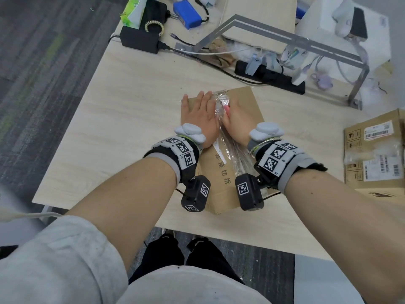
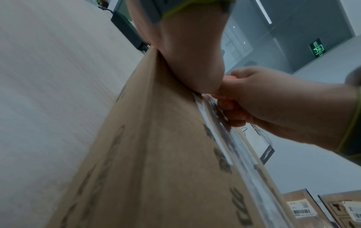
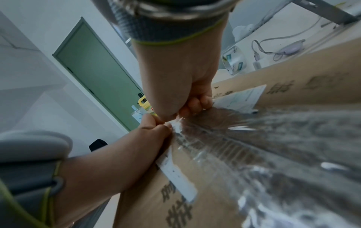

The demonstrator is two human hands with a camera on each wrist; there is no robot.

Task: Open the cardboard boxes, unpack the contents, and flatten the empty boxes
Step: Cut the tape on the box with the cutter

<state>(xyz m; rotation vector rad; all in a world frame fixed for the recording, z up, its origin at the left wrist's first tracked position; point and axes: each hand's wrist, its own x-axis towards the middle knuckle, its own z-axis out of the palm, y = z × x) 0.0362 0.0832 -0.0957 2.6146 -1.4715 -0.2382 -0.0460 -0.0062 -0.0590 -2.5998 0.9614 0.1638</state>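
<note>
The cardboard box is lying on the table, directly under both wrists. In the head view the left hand is being pressed flat, fingers straight, on the box top beside the clear tape. The right hand is largely hidden there; only in the right wrist view are its curled fingers being seen pinching the tape at the box's centre seam.
</note>
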